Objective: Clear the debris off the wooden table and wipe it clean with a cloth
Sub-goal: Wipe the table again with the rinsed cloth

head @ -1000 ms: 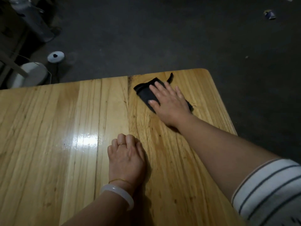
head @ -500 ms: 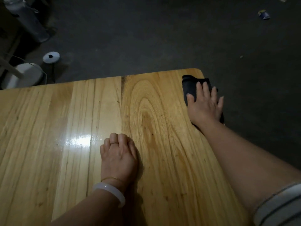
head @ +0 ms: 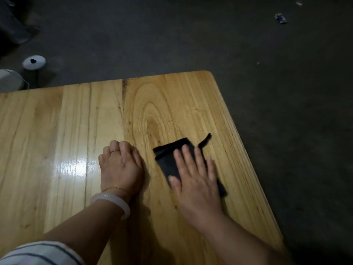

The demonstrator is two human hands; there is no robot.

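One black cloth (head: 168, 161) lies flat under the right grip (head: 196, 188), whose straight, spread fingers press it onto the one wooden bench (head: 172, 104). Just left of that, the left grip (head: 121, 167) rests on the wood with its fingers curled, holding nothing. The bench edge runs near the cloth's right side. Ahead, on the dark floor (head: 286, 111), lie one white disc (head: 34, 62) and one small scrap (head: 280, 18).

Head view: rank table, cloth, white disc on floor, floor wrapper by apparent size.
1. Table
2. Cloth, partly under the right hand
3. White disc
4. Wrapper
The last two lie farther off on the floor, so their true sizes are unsure.
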